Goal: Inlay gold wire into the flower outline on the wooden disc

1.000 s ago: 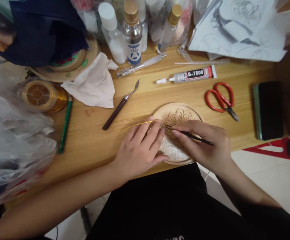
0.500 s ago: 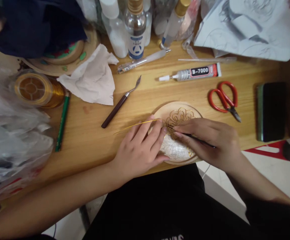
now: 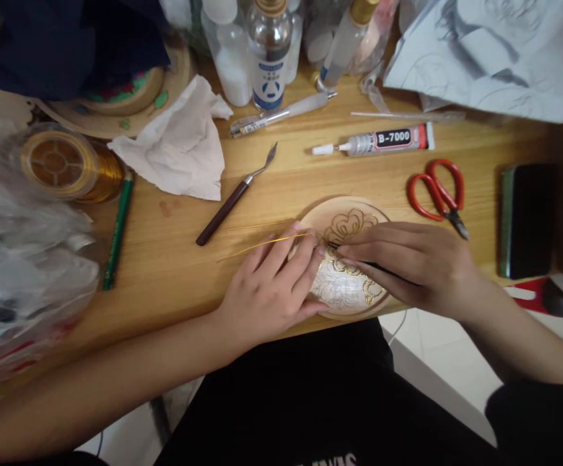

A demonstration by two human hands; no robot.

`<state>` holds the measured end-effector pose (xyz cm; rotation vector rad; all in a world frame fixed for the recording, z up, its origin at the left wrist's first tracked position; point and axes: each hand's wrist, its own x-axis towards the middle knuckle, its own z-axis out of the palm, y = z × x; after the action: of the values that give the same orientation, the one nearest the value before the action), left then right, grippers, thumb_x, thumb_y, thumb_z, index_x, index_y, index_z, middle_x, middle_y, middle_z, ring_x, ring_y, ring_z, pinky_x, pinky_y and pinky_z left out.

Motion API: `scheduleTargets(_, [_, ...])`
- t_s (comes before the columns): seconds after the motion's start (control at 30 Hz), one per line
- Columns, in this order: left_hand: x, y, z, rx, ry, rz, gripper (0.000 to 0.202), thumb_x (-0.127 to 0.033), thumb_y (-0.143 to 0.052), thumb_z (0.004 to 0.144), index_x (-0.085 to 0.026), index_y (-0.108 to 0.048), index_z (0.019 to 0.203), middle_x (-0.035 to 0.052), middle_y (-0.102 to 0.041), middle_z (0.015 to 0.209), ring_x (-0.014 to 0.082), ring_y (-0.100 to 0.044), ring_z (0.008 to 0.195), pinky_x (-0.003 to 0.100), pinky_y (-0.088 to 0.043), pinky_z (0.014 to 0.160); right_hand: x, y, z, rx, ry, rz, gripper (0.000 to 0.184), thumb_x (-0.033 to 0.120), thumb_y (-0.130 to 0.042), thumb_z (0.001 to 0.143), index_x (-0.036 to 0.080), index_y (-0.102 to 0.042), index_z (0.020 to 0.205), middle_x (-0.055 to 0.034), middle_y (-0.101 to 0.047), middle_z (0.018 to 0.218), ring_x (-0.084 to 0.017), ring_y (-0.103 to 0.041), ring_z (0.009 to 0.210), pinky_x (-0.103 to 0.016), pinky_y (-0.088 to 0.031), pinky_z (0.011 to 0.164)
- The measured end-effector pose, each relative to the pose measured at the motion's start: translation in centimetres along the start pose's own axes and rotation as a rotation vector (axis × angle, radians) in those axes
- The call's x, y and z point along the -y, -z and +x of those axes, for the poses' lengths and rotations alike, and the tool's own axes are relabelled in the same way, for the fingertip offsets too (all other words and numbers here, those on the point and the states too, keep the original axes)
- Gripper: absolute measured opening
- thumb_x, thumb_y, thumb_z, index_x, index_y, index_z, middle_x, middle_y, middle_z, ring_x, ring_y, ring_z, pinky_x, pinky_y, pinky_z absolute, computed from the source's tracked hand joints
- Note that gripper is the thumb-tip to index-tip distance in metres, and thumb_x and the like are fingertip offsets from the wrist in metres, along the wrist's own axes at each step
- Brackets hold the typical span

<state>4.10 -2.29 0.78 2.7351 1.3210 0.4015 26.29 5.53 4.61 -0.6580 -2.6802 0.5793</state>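
A round wooden disc (image 3: 347, 217) with a flower outline in gold wire lies at the near edge of the wooden table (image 3: 175, 259). My left hand (image 3: 272, 291) rests on the disc's left side, fingers pinching a thin gold wire (image 3: 262, 244) that trails to the left. My right hand (image 3: 417, 265) lies over the disc's right side, fingers closed on a thin black tool (image 3: 383, 266) whose tip meets the wire at the flower.
Behind the disc lie a brown-handled scraper (image 3: 235, 194), a B-7000 glue tube (image 3: 373, 140), red scissors (image 3: 437, 194) and a crumpled tissue (image 3: 177, 145). A gold wire spool (image 3: 63, 165) and green pencil (image 3: 116, 230) sit left, a phone (image 3: 527, 220) right, bottles (image 3: 266, 52) behind.
My right hand has flattened and turned, now covering most of the black tool. The view has drifted slightly, so the table items sit a little higher and to the right.
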Motion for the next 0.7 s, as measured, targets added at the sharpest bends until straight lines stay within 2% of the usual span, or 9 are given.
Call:
scheduleTargets(0.4, [0.0, 0.0, -0.1, 0.005, 0.014, -0.014, 0.055, -0.051, -0.049, 0.096, -0.008, -0.059, 0.131, 0.0128, -0.058, 0.138, 0.0323, -0.05, 0.131, 0.042, -0.043, 0.099, -0.6, -0.1, 0.2, 0.016, 0.067, 0.01, 0.011, 0.013, -0.056, 0.093, 0.015, -0.059, 0.104, -0.008, -0.073, 0.089, -0.019, -0.072, 0.085, -0.031, -0.059, 0.071])
scheduleTargets(0.7, [0.0, -0.2, -0.1, -0.007, 0.017, -0.018, 0.057, -0.052, -0.053, 0.094, -0.009, -0.059, 0.13, 0.0128, -0.059, 0.137, 0.0324, -0.051, 0.129, 0.041, -0.046, 0.094, -1.2, -0.2, 0.0, -0.003, 0.09, 0.017, 0.011, 0.013, -0.057, 0.092, 0.015, -0.061, 0.103, -0.0074, -0.074, 0.088, -0.018, -0.073, 0.085, -0.03, -0.06, 0.072])
